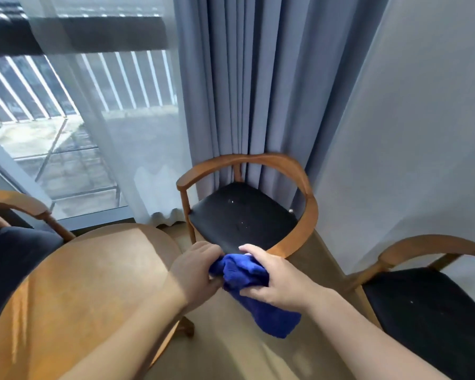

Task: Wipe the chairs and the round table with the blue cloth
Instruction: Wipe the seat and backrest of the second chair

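Observation:
A bunched blue cloth [247, 281] hangs in the air between my two hands, its loose end drooping to the lower right. My left hand [195, 270] grips its left end and my right hand [274, 278] closes around its middle. Just beyond my hands stands a wooden chair [305, 215] with a curved back rail and a black seat [242, 215] that shows a few pale specks. The round wooden table [74, 292] fills the lower left, under my left forearm. A second chair [422, 246] with a black seat is at the right, a third chair [17, 204] at the left edge.
Blue curtains [247, 78] hang behind the middle chair, with a sheer curtain [115, 133] over the window and balcony railing on the left. A pale wall [409, 133] runs along the right. Beige floor [231, 346] lies between the table and the right chair.

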Tool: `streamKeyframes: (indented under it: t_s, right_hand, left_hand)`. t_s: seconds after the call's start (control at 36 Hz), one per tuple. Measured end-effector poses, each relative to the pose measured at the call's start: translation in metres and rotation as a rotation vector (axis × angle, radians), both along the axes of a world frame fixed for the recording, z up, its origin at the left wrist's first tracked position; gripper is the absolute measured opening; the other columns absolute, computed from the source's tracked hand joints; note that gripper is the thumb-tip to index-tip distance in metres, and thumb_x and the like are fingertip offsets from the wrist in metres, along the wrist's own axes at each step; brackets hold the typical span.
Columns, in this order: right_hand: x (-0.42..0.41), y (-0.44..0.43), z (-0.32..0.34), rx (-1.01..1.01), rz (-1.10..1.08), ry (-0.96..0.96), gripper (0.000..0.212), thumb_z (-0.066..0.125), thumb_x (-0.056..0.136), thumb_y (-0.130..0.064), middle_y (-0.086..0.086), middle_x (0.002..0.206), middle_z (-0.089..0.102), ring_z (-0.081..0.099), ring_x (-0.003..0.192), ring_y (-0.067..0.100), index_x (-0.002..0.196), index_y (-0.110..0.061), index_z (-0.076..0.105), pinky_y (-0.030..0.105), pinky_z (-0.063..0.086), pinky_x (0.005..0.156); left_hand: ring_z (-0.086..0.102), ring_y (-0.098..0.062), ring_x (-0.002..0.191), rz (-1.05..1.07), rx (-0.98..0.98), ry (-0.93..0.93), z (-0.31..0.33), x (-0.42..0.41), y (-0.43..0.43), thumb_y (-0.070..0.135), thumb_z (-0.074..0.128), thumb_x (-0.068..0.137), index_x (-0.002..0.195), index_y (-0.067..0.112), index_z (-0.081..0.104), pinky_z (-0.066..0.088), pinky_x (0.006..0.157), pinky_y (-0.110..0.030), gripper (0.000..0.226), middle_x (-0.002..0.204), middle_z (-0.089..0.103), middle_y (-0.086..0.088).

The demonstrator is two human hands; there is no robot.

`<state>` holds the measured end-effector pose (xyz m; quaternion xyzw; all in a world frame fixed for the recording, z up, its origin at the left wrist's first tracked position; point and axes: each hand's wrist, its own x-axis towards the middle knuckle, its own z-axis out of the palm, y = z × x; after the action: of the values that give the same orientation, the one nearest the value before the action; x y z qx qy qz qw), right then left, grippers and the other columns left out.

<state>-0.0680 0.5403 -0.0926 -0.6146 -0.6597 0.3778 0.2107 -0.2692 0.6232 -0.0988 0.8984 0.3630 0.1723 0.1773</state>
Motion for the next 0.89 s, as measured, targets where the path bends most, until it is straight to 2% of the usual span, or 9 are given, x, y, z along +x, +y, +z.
streamKeyframes:
  t_s: [0.08, 0.17, 0.22, 0.31, 0.39, 0.53, 0.64, 0.75, 0.89]
  right_hand:
    - [0.019, 0.011, -0.005, -0.022, 0.036, -0.014, 0.080, 0.075, 0.071, -0.039, -0.024, 0.128, 0.047, 0.047, 0.115, -0.004, 0.137, -0.047, 0.029, 0.020, 0.042, 0.095]
    - [0.028, 0.029, -0.010, 0.022, 0.049, -0.009, 0.065, 0.069, 0.074, -0.024, -0.017, 0.115, 0.058, 0.057, 0.103, 0.007, 0.130, -0.040, 0.040, 0.030, 0.049, 0.087]
    - [0.034, 0.044, -0.011, 0.025, 0.048, -0.025, 0.062, 0.066, 0.074, -0.024, -0.019, 0.110, 0.060, 0.059, 0.097, 0.007, 0.128, -0.043, 0.040, 0.032, 0.051, 0.083]
    - [0.048, 0.069, -0.011, -0.025, 0.061, -0.059, 0.073, 0.066, 0.073, -0.028, -0.027, 0.117, 0.056, 0.056, 0.104, -0.001, 0.131, -0.054, 0.031, 0.027, 0.051, 0.087]
    - [0.066, 0.099, -0.012, -0.086, 0.099, -0.043, 0.081, 0.065, 0.074, -0.021, -0.026, 0.125, 0.053, 0.053, 0.112, -0.001, 0.138, -0.052, 0.027, 0.025, 0.049, 0.091]
    - [0.091, 0.159, -0.018, -0.069, 0.038, -0.076, 0.071, 0.061, 0.083, -0.014, -0.022, 0.134, 0.050, 0.047, 0.122, -0.003, 0.143, -0.039, 0.034, 0.028, 0.042, 0.103]
    - [0.102, 0.209, -0.018, -0.079, 0.097, -0.115, 0.062, 0.058, 0.083, -0.012, -0.022, 0.123, 0.057, 0.053, 0.112, -0.002, 0.135, -0.041, 0.042, 0.023, 0.045, 0.095]
    - [0.111, 0.257, -0.026, -0.122, 0.143, -0.185, 0.055, 0.054, 0.085, -0.016, -0.018, 0.119, 0.058, 0.055, 0.106, 0.004, 0.133, -0.041, 0.042, 0.028, 0.047, 0.091]
    - [0.122, 0.296, -0.039, -0.157, 0.131, -0.222, 0.057, 0.056, 0.086, -0.013, -0.014, 0.128, 0.057, 0.052, 0.114, 0.001, 0.137, -0.035, 0.044, 0.013, 0.039, 0.096]
  left_hand:
    - [0.049, -0.006, 0.081, 0.028, 0.007, -0.012, 0.003, 0.014, 0.009, 0.027, 0.066, 0.075, 0.079, 0.024, 0.055, 0.046, 0.062, -0.024, 0.012, 0.079, 0.056, 0.013]
    - [0.049, -0.005, 0.081, 0.045, -0.005, 0.003, 0.002, 0.022, 0.026, 0.027, 0.067, 0.075, 0.080, 0.025, 0.054, 0.047, 0.063, -0.026, 0.013, 0.079, 0.055, 0.014]
    - [0.048, -0.005, 0.082, 0.064, -0.022, 0.018, -0.002, 0.027, 0.040, 0.027, 0.067, 0.074, 0.081, 0.026, 0.053, 0.047, 0.063, -0.028, 0.016, 0.080, 0.055, 0.014]
    - [0.048, -0.003, 0.083, 0.080, -0.026, 0.031, -0.012, 0.036, 0.067, 0.030, 0.069, 0.072, 0.086, 0.030, 0.053, 0.047, 0.064, -0.023, 0.021, 0.084, 0.054, 0.017]
    - [0.045, 0.000, 0.082, 0.095, -0.030, 0.046, -0.024, 0.049, 0.101, 0.034, 0.066, 0.072, 0.086, 0.035, 0.050, 0.045, 0.063, -0.017, 0.021, 0.082, 0.051, 0.021]
    - [0.046, 0.001, 0.083, 0.088, -0.070, 0.026, -0.038, 0.071, 0.163, 0.038, 0.068, 0.072, 0.086, 0.038, 0.050, 0.042, 0.066, -0.014, 0.023, 0.083, 0.049, 0.022]
    - [0.047, 0.000, 0.088, 0.087, -0.138, 0.025, -0.048, 0.081, 0.209, 0.038, 0.067, 0.072, 0.087, 0.038, 0.053, 0.041, 0.072, -0.014, 0.021, 0.087, 0.052, 0.021]
    - [0.050, -0.003, 0.087, 0.067, -0.207, 0.014, -0.060, 0.088, 0.253, 0.036, 0.066, 0.070, 0.090, 0.030, 0.058, 0.042, 0.073, -0.019, 0.023, 0.088, 0.057, 0.016]
    - [0.052, -0.004, 0.086, 0.045, -0.237, 0.016, -0.077, 0.095, 0.289, 0.038, 0.068, 0.071, 0.092, 0.029, 0.058, 0.042, 0.078, -0.020, 0.024, 0.090, 0.059, 0.015]
